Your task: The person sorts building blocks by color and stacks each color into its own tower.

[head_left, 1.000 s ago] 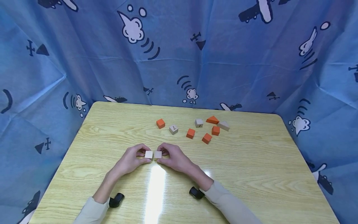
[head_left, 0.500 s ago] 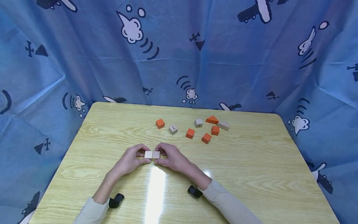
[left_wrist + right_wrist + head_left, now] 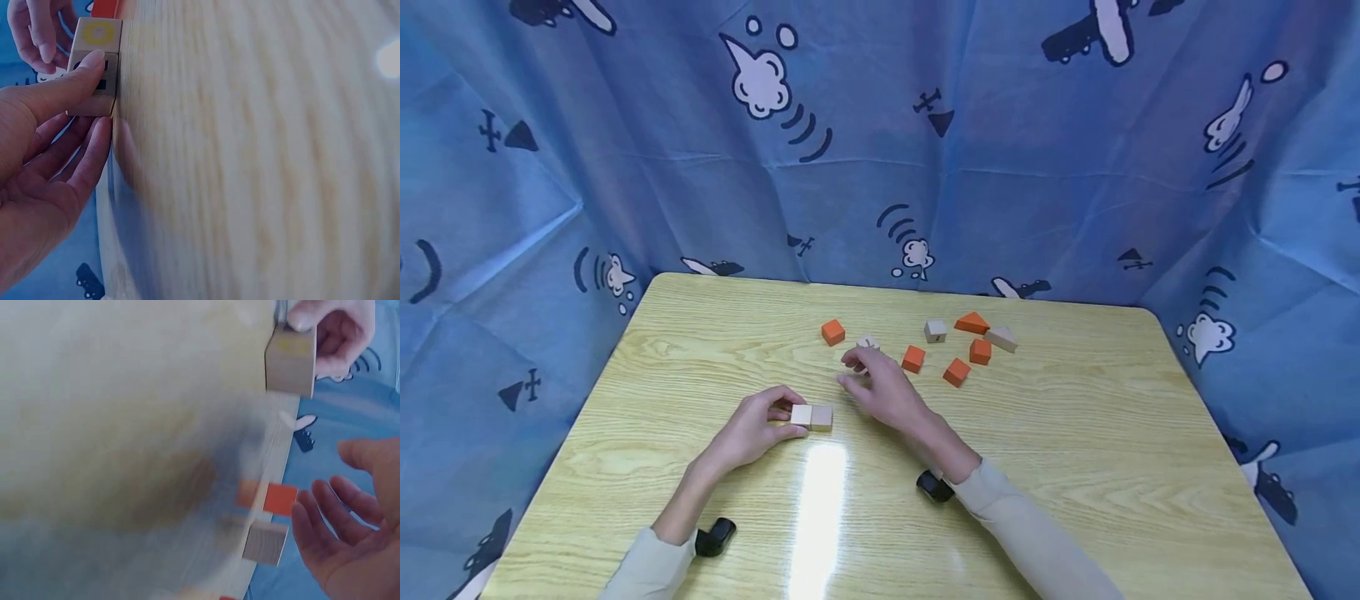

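Note:
My left hand [image 3: 760, 429] pinches a plain wooden cube [image 3: 801, 416] between thumb and fingers on the tabletop. In the left wrist view this cube [image 3: 94, 105] carries a dark mark partly under the thumb. A second wooden cube [image 3: 822, 417] sits flush against its right side; a yellow ring shows on its face [image 3: 99, 34]. My right hand [image 3: 891, 390] holds nothing, its fingers apart and loosely bent. It hovers just in front of a pale cube with a dark mark [image 3: 868, 342], partly hiding it. An orange cube [image 3: 833, 332] lies just left of that one.
Farther right lie more orange cubes [image 3: 913, 359], a marked pale cube [image 3: 936, 331], an orange triangular block [image 3: 972, 322] and a pale triangular block [image 3: 1002, 338]. The wooden table [image 3: 1075, 417] ends at a blue patterned curtain [image 3: 850, 167] behind.
My right hand slid its cube left against the other, let go, and moved away to the back right. The left hand kept its grip in place.

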Tool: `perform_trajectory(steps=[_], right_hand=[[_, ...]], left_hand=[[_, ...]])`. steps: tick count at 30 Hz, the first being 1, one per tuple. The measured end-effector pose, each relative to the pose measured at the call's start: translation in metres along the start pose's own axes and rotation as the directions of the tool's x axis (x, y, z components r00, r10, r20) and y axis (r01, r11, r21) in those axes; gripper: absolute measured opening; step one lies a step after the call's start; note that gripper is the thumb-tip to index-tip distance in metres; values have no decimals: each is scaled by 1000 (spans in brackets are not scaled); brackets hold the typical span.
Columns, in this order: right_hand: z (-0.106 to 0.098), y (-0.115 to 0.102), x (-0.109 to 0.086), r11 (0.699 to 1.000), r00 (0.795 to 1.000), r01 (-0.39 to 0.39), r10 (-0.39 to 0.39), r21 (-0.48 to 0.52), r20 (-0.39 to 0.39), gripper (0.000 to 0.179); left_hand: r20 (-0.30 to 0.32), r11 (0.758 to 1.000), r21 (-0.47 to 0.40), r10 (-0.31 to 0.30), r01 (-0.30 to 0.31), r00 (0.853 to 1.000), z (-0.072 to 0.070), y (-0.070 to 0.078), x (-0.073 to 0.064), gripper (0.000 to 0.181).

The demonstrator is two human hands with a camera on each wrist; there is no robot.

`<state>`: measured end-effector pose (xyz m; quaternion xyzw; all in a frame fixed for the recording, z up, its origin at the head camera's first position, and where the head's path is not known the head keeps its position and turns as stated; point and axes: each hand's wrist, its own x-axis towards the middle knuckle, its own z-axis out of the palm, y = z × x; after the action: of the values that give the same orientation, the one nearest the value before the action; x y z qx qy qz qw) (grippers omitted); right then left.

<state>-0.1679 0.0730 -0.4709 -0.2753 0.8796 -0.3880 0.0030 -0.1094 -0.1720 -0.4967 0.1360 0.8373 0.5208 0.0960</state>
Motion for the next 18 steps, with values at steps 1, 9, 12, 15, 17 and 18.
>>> perform_trajectory(steps=[1,9,12,15,17,18], right_hand=[[-1,2,2,1000,1000,-4,4,-20,-22,28],[-6,20,22,979,994,-23,2,-200,-108,34],[-5,23,27,958,996,-65,47,-278,-72,40],[-3,25,29,938,995,-104,102,-331,-24,42],[-2,26,30,931,991,-122,131,-344,2,41],[-1,26,30,930,990,-130,142,-344,9,40]], left_hand=[[0,1000,0,-2,2,1000,0,0,0,32],[8,999,-7,-34,34,999,-1,1,0,33],[7,999,-11,-43,44,999,-2,1,-1,32],[9,999,-15,-46,46,999,-2,1,-1,32],[9,999,-18,-46,46,999,-2,2,-1,32],[7,999,-19,-46,47,999,-3,2,-1,32]])
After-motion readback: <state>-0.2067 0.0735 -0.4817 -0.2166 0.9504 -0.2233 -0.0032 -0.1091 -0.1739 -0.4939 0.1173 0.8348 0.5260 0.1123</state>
